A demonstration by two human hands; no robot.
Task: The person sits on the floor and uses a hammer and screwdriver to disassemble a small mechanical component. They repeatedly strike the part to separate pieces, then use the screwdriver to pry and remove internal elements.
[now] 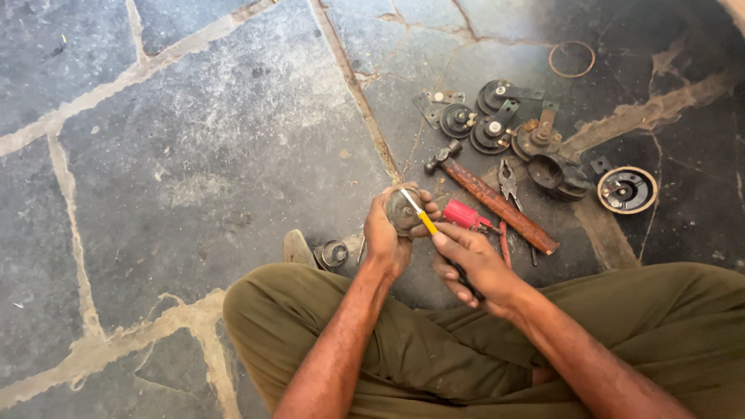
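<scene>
1. left hand [388,233] clenched around a small round grey metal part [403,211], held up above the lap, over the stone floor [194,155]
2. right hand [469,264] grasping a screwdriver [423,217] with a yellow section on its shaft; the handle end is buried in the fist, so its shape can't be made out
3. screwdriver tip rests on the top face of the round part, shaft angled up and to the left from the right hand
4. person sits cross-legged in olive trousers [434,365], both forearms reaching forward over the knees
5. just beyond the hands: a red-handled tool [464,215] lying on the floor, near the right hand's fingers
6. hammer [489,198] with a worn reddish wooden handle lies diagonally, head toward the upper left, just beside the red tool
7. pliers [508,182] lie next to the hammer handle, on its far side
8. cluster of dark round disc-shaped parts [497,116] with brackets further out, some touching each other
9. open round housing [626,190] with a light rim sits apart to the right of the cluster
10. thin metal ring [572,59] lies alone near the top, well apart from the rest
11. small round metal piece [334,254] on the floor just beside the left knee, near the left wrist
</scene>
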